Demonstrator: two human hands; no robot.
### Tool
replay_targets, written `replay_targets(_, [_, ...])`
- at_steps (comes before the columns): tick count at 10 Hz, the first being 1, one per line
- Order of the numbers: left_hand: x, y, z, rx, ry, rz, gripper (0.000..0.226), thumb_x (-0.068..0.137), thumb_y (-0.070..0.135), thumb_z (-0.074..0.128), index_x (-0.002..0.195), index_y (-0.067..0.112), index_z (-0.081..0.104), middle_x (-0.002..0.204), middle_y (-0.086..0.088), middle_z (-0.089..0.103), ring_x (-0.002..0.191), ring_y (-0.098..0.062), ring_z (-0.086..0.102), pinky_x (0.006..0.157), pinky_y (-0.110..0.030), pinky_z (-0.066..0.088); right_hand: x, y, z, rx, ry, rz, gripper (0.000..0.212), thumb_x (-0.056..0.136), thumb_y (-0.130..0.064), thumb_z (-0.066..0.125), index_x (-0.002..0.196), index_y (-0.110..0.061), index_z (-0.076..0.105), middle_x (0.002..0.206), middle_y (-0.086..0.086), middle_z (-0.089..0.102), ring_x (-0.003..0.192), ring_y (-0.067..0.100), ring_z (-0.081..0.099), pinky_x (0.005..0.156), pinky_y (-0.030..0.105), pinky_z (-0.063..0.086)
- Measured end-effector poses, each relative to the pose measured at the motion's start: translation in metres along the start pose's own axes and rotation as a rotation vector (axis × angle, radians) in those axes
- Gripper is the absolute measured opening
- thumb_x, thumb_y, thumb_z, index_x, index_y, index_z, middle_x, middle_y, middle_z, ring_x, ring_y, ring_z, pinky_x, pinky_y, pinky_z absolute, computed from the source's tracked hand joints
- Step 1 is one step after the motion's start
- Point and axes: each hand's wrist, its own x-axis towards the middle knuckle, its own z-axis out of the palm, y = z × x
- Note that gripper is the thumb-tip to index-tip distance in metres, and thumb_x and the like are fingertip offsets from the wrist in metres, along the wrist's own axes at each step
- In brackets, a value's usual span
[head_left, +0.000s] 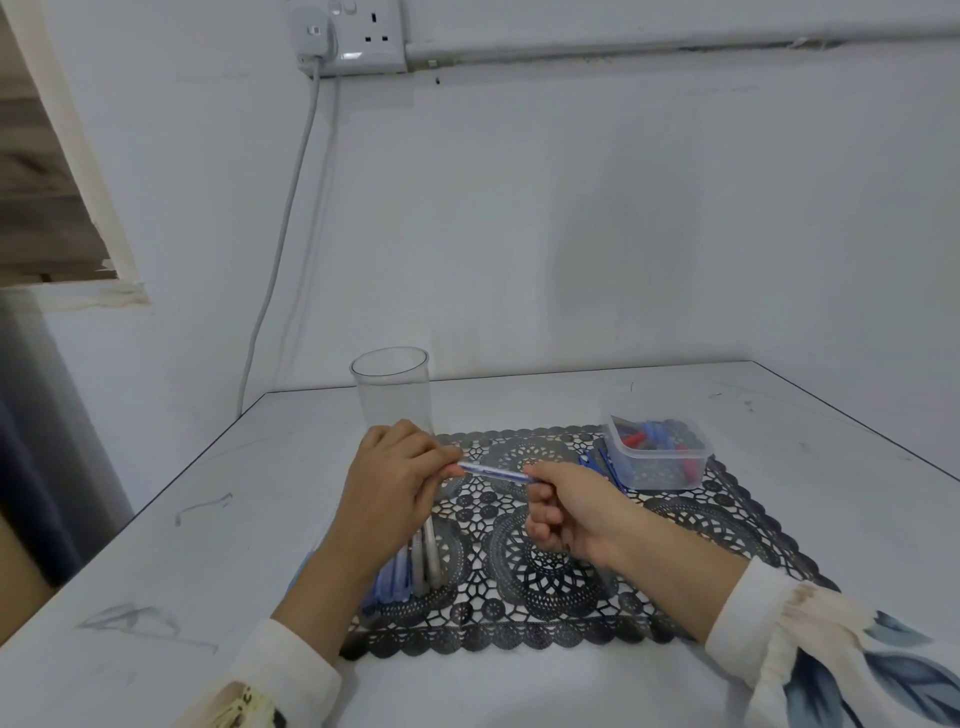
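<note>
free: bare table (182, 493) left of mat (545, 587) | obstacles: cup (390, 389) behind left hand (389, 483), tub (655, 457) far right

Plain indoor room, domestic in character. White painted wall (571, 234) carries a double socket (371, 36) with one plug (311, 30) and trailing cable (287, 218), plus surface trunking (675, 39). White surface (156, 519) bears a dark lace placemat (675, 519). Window frame (83, 171) at left.

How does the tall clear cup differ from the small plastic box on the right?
The cup is tall and round; the box is low and roughly rectangular. The cup looks empty; the box holds red and blue pieces. The cup stands behind the left hand; the box sits on the far right corner of the lace mat. Both are clear, upright and open on top.
</note>
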Motion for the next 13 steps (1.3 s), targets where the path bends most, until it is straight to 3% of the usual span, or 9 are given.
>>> replay_targets(1, [0.0, -0.003, -0.004, 0.063, 0.002, 0.021, 0.028, 0.09, 0.036, 0.05, 0.09, 0.02, 0.073, 0.08, 0.009, 0.066, 0.082, -0.012, 0.051, 0.077, -0.026, 0.031, -0.005, 0.001, 0.006, -0.033, 0.033, -0.085, 0.044, 0.097, -0.026, 0.042, 0.054, -0.015, 0.043, 0.042, 0.001, 0.037, 0.04, 0.017, 0.041, 0.044, 0.023, 0.035])
replay_targets(2, [0.001, -0.009, -0.013, 0.115, -0.047, -0.005, 0.028, 0.089, 0.036, 0.05, 0.089, 0.019, 0.073, 0.081, 0.008, 0.067, 0.08, -0.014, 0.056, 0.077, -0.03, 0.034, -0.005, 0.008, 0.01, -0.331, 0.131, -0.342, 0.04, 0.1, -0.025, 0.039, 0.07, -0.009, 0.06, 0.059, 0.008, 0.057, 0.052, 0.017, 0.053, 0.053, 0.026, 0.045])
replay_targets(3, [0.0, -0.023, -0.029, 0.089, -0.139, -0.213, 0.034, 0.087, 0.037, 0.047, 0.089, 0.017, 0.074, 0.08, 0.004, 0.071, 0.072, -0.018, 0.064, 0.075, -0.031, 0.038, 0.006, 0.021, 0.006, -0.994, 0.179, -0.61, 0.034, 0.099, -0.035, 0.037, 0.11, -0.015, 0.062, 0.103, 0.002, 0.066, 0.094, 0.011, 0.059, 0.089, 0.03, 0.046])
replay_targets(4, [-0.005, -0.036, -0.046, -0.113, -0.132, -0.585, 0.017, 0.084, 0.032, 0.066, 0.092, 0.02, 0.075, 0.085, 0.004, 0.073, 0.075, -0.015, 0.065, 0.073, -0.031, 0.051, 0.015, 0.033, 0.004, -1.387, 0.08, -0.564, 0.059, 0.096, -0.053, 0.03, 0.146, -0.021, 0.028, 0.15, -0.002, 0.03, 0.138, 0.012, 0.024, 0.113, 0.029, 0.019])
replay_targets(5, [-0.008, -0.045, -0.059, -0.206, -0.201, -0.806, 0.01, 0.076, 0.026, 0.077, 0.085, 0.023, 0.075, 0.08, 0.006, 0.072, 0.076, -0.008, 0.064, 0.076, -0.03, 0.052, 0.02, 0.04, 0.005, -1.567, 0.043, -0.485, 0.091, 0.076, -0.076, 0.004, 0.15, -0.024, 0.008, 0.158, -0.003, 0.004, 0.144, 0.013, 0.003, 0.116, 0.033, 0.004])
replay_targets(6, [-0.009, -0.05, -0.068, -0.194, -0.335, -0.876, 0.009, 0.073, 0.027, 0.079, 0.077, 0.022, 0.073, 0.074, 0.006, 0.07, 0.07, -0.01, 0.064, 0.071, -0.03, 0.053, 0.021, 0.039, 0.005, -1.602, 0.032, -0.446, 0.105, 0.06, -0.077, -0.009, 0.15, -0.025, 0.006, 0.158, -0.003, -0.001, 0.144, 0.014, -0.002, 0.115, 0.033, 0.0])
replay_targets(8, [-0.021, -0.053, -0.066, -0.252, -0.788, -1.059, 0.015, 0.076, 0.017, 0.078, 0.078, 0.006, 0.069, 0.073, -0.011, 0.068, 0.065, -0.019, 0.067, 0.05, -0.022, 0.052, 0.019, 0.039, 0.006, -1.628, 0.034, -0.44, 0.071, 0.092, -0.063, 0.02, 0.15, -0.024, 0.007, 0.158, -0.002, -0.001, 0.144, 0.014, -0.002, 0.116, 0.034, 0.0])
replay_targets(10, [-0.03, -0.065, -0.061, -0.253, -0.723, -1.159, 0.016, 0.075, 0.017, 0.079, 0.076, 0.006, 0.067, 0.074, -0.013, 0.068, 0.068, -0.022, 0.067, 0.049, -0.023, 0.051, 0.02, 0.038, 0.005, -1.638, 0.029, -0.449, 0.07, 0.093, -0.062, 0.022, 0.15, -0.024, 0.008, 0.158, -0.002, 0.0, 0.144, 0.014, -0.001, 0.116, 0.034, 0.001])
replay_targets(13, [-0.038, -0.07, -0.062, -0.334, -0.816, -1.245, 0.016, 0.08, 0.017, 0.074, 0.086, 0.005, 0.066, 0.077, -0.011, 0.068, 0.071, -0.022, 0.066, 0.053, -0.029, 0.054, 0.02, 0.038, 0.005, -1.64, 0.023, -0.442, 0.07, 0.093, -0.062, 0.022, 0.15, -0.024, 0.009, 0.158, -0.002, 0.001, 0.144, 0.015, 0.0, 0.117, 0.035, 0.002])
